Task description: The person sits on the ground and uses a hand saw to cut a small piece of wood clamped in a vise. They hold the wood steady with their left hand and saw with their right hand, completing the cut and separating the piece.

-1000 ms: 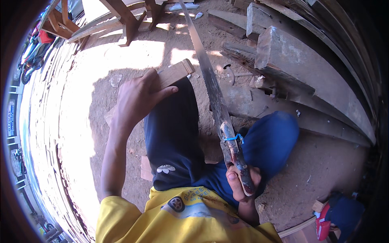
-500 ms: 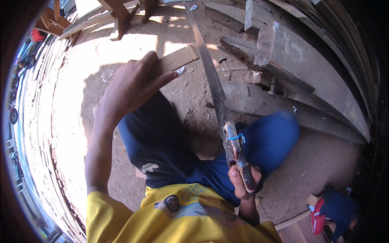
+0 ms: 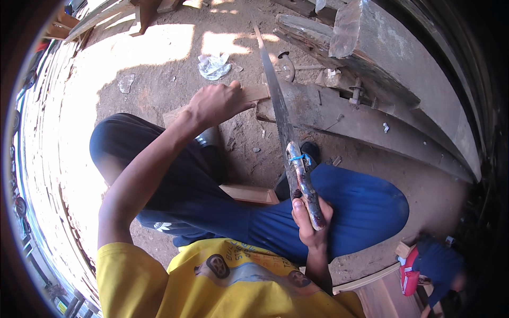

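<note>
My left hand [image 3: 217, 103] is closed over a light wooden board [image 3: 256, 94], whose other end shows behind the wrist. The board's tip meets the end of a thick grey beam [image 3: 302, 103] lying on the ground. My right hand [image 3: 312, 220] grips the worn handle of a handsaw [image 3: 279, 106], near my lap. Blue cord is tied round the handle. The long blade points away from me and passes close by the board's tip; whether it touches the wood I cannot tell.
Heavy timbers [image 3: 392, 58] are stacked at the right, with a bolt [image 3: 356, 93] and a bent metal hook [image 3: 289, 66] beside them. A crumpled plastic bag [image 3: 213, 66] lies on the dirt. Between my legs is a wooden piece [image 3: 249, 193]. Another person [image 3: 437, 270] is at the lower right.
My left hand has brought the board down and right, to the grey beam's end. My knees have spread wider. The saw is still in my right hand, its handle a little farther from me.
</note>
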The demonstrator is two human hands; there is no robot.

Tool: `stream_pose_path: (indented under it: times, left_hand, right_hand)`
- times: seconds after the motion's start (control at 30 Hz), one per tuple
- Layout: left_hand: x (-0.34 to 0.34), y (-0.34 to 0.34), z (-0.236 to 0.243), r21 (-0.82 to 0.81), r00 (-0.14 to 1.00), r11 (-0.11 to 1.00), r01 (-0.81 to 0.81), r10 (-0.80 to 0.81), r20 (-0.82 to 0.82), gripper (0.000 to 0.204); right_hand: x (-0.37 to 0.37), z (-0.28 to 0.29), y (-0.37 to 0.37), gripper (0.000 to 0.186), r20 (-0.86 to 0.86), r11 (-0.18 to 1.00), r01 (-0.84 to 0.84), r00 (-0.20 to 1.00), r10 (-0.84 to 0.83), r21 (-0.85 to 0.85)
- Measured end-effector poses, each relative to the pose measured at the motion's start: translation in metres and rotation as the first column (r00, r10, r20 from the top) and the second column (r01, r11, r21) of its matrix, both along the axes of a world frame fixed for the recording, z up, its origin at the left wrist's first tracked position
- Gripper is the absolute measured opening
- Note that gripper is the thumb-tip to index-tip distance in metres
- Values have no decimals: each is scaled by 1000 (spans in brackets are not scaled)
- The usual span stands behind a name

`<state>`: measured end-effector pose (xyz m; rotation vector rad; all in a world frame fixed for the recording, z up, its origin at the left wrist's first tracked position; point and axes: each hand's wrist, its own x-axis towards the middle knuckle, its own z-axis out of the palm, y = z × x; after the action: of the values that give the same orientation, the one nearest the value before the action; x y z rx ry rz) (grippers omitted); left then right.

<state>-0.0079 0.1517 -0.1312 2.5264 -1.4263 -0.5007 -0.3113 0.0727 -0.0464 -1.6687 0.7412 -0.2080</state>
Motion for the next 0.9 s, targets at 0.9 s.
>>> stream_pose_path:
  times: [0.9]
  left_hand:
    - [11, -12, -7, 117, 999, 993, -34, 35, -12, 16]
  right_hand:
    - [-27, 18, 30, 13, -99, 968, -67, 994, 44, -241]
